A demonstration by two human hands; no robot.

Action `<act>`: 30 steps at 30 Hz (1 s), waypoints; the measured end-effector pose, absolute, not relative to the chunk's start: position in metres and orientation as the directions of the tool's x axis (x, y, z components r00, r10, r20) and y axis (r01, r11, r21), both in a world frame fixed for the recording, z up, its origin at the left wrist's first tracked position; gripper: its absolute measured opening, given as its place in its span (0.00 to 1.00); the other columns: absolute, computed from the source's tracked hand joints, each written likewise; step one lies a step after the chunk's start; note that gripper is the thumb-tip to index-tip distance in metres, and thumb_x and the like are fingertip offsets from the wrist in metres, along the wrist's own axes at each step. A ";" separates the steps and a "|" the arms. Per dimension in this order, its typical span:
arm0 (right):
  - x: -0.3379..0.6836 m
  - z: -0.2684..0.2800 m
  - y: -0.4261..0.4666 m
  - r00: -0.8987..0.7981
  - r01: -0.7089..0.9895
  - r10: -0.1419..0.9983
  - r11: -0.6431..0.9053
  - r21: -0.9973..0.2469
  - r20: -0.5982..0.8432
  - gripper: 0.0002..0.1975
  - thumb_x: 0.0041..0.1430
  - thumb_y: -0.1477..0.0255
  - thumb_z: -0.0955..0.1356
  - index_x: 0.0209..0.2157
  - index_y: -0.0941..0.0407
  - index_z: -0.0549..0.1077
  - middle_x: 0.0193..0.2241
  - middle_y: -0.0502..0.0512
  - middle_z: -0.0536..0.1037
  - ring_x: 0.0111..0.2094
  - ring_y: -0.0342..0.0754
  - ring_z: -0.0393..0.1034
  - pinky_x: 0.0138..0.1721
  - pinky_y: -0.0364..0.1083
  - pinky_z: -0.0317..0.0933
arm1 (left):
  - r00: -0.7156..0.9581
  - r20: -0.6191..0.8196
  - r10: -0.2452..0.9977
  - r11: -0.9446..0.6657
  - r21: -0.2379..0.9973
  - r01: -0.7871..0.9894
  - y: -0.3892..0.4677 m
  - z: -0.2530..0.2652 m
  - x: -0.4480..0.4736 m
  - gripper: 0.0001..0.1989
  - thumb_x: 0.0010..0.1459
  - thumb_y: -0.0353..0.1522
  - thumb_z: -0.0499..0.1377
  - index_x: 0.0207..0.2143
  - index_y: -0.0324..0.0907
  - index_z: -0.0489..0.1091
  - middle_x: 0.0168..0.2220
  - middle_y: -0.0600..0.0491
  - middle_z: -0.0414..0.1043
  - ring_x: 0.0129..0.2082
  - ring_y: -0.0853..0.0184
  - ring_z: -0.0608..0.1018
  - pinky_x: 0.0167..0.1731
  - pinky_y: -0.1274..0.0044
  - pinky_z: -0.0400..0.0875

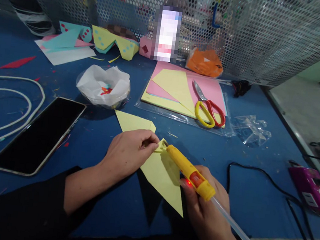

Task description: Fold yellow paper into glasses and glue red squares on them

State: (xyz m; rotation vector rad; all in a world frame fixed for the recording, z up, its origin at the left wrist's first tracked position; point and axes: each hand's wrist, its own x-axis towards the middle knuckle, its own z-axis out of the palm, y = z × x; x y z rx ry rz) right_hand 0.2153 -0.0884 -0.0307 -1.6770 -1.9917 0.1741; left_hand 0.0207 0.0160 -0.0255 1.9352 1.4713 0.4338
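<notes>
Your left hand (129, 147) pinches the pale yellow paper (165, 171), thumb and forefinger closed on it, near the middle of the tabletop's (107, 215) front edge. The paper is creased, with long sharp points and a small fold beside the tip of the glue gun (185, 164), which your right hand (210, 204) grips with curled fingers.

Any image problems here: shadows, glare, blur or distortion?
Head view: the upright screen is pixelated past reading; head view: the yellow paper casts a dark shadow on the blue table; head view: bright glints on the crumpled clear plastic; head view: the perforated sheet looks stretched and soft toward the right edge.
</notes>
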 end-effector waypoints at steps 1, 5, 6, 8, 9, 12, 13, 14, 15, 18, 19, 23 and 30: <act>0.215 -0.031 -0.089 -0.093 0.881 0.948 0.221 -0.418 0.306 0.10 0.68 0.66 0.60 0.34 0.54 0.66 0.25 0.50 0.72 0.23 0.43 0.66 0.25 0.43 0.56 | 0.311 -0.126 0.942 -0.148 0.675 0.723 0.016 -0.025 0.020 0.07 0.57 0.34 0.57 0.31 0.48 0.75 0.26 0.59 0.76 0.25 0.69 0.72 0.25 0.76 0.58; 0.215 -0.031 -0.089 -0.092 0.876 0.948 0.222 -0.427 0.303 0.10 0.68 0.66 0.60 0.33 0.54 0.66 0.25 0.50 0.71 0.23 0.43 0.66 0.25 0.43 0.56 | 0.307 -0.135 0.942 -0.140 0.674 0.725 0.016 -0.025 0.020 0.07 0.57 0.35 0.57 0.31 0.48 0.76 0.26 0.60 0.76 0.26 0.69 0.72 0.26 0.76 0.58; 0.215 -0.030 -0.089 -0.089 0.872 0.949 0.221 -0.437 0.303 0.10 0.68 0.66 0.60 0.33 0.54 0.66 0.25 0.50 0.71 0.23 0.43 0.66 0.25 0.43 0.56 | 0.308 -0.136 0.942 -0.139 0.675 0.724 0.016 -0.025 0.019 0.07 0.57 0.35 0.57 0.31 0.48 0.76 0.26 0.60 0.76 0.26 0.69 0.72 0.26 0.76 0.59; 0.215 -0.030 -0.089 -0.085 0.863 0.949 0.223 -0.454 0.304 0.10 0.68 0.66 0.60 0.33 0.54 0.66 0.24 0.49 0.71 0.23 0.43 0.65 0.24 0.43 0.55 | 0.312 -0.137 0.940 -0.141 0.679 0.720 0.016 -0.025 0.019 0.07 0.57 0.35 0.57 0.31 0.48 0.75 0.26 0.60 0.75 0.25 0.70 0.72 0.26 0.76 0.59; 0.215 -0.030 -0.089 -0.085 0.859 0.949 0.224 -0.460 0.303 0.10 0.68 0.66 0.61 0.33 0.54 0.66 0.24 0.49 0.71 0.23 0.43 0.65 0.24 0.43 0.55 | 0.314 -0.136 0.940 -0.142 0.681 0.719 0.016 -0.025 0.019 0.07 0.57 0.35 0.57 0.31 0.48 0.75 0.26 0.60 0.75 0.25 0.70 0.72 0.26 0.76 0.59; 0.215 -0.031 -0.090 -0.083 0.859 0.953 0.217 -0.464 0.292 0.10 0.68 0.66 0.60 0.33 0.54 0.66 0.25 0.50 0.71 0.24 0.43 0.66 0.25 0.43 0.56 | 0.314 -0.134 0.940 -0.143 0.680 0.719 0.015 -0.026 0.019 0.07 0.57 0.35 0.57 0.31 0.48 0.75 0.26 0.60 0.75 0.24 0.70 0.72 0.26 0.76 0.59; 0.216 -0.032 -0.090 -0.076 0.863 0.955 0.207 -0.460 0.286 0.10 0.68 0.66 0.60 0.33 0.54 0.66 0.26 0.50 0.71 0.24 0.43 0.66 0.26 0.43 0.56 | 0.313 -0.137 0.940 -0.140 0.680 0.720 0.015 -0.026 0.019 0.07 0.57 0.35 0.57 0.32 0.48 0.75 0.26 0.60 0.75 0.24 0.70 0.72 0.26 0.76 0.59; 0.216 -0.032 -0.091 -0.068 0.869 0.958 0.194 -0.455 0.279 0.10 0.68 0.66 0.60 0.33 0.54 0.66 0.26 0.50 0.71 0.24 0.43 0.66 0.26 0.44 0.56 | 0.311 -0.141 0.940 -0.137 0.679 0.721 0.015 -0.026 0.020 0.07 0.57 0.35 0.57 0.32 0.48 0.75 0.26 0.60 0.75 0.25 0.70 0.72 0.25 0.76 0.59; 0.216 -0.032 -0.091 -0.057 0.875 0.960 0.180 -0.450 0.275 0.10 0.68 0.66 0.60 0.33 0.54 0.66 0.26 0.50 0.71 0.24 0.43 0.66 0.26 0.44 0.56 | 0.311 -0.144 0.939 -0.134 0.679 0.721 0.015 -0.026 0.020 0.07 0.57 0.35 0.57 0.32 0.48 0.75 0.26 0.60 0.75 0.25 0.70 0.72 0.26 0.76 0.59; 0.216 -0.032 -0.092 -0.013 0.874 0.962 0.143 -0.464 0.273 0.09 0.68 0.66 0.61 0.35 0.54 0.67 0.27 0.50 0.72 0.26 0.44 0.68 0.27 0.44 0.58 | 0.311 -0.143 0.940 -0.137 0.677 0.723 0.016 -0.026 0.020 0.07 0.57 0.35 0.57 0.31 0.47 0.75 0.26 0.60 0.76 0.25 0.70 0.73 0.26 0.76 0.59; 0.217 -0.032 -0.092 0.004 0.871 0.960 0.134 -0.473 0.279 0.08 0.68 0.66 0.61 0.36 0.54 0.67 0.27 0.50 0.73 0.26 0.44 0.69 0.28 0.44 0.58 | 0.313 -0.139 0.940 -0.141 0.675 0.724 0.016 -0.025 0.020 0.07 0.57 0.35 0.57 0.31 0.47 0.75 0.27 0.60 0.76 0.25 0.70 0.73 0.26 0.76 0.59; 0.219 -0.033 -0.091 0.033 0.841 0.948 0.145 -0.521 0.317 0.07 0.68 0.68 0.61 0.38 0.54 0.68 0.29 0.50 0.72 0.28 0.45 0.69 0.29 0.44 0.60 | 0.315 -0.140 0.939 -0.142 0.675 0.724 0.016 -0.025 0.020 0.07 0.56 0.35 0.57 0.31 0.47 0.75 0.26 0.60 0.76 0.25 0.69 0.73 0.26 0.76 0.59; 0.241 -0.030 -0.082 0.198 0.735 0.932 0.065 -0.675 0.305 0.12 0.68 0.63 0.61 0.38 0.53 0.72 0.33 0.53 0.76 0.33 0.48 0.71 0.31 0.47 0.63 | 0.308 -0.154 0.939 -0.123 0.685 0.718 0.017 -0.022 0.018 0.07 0.55 0.37 0.57 0.31 0.47 0.74 0.27 0.61 0.76 0.26 0.68 0.74 0.28 0.76 0.62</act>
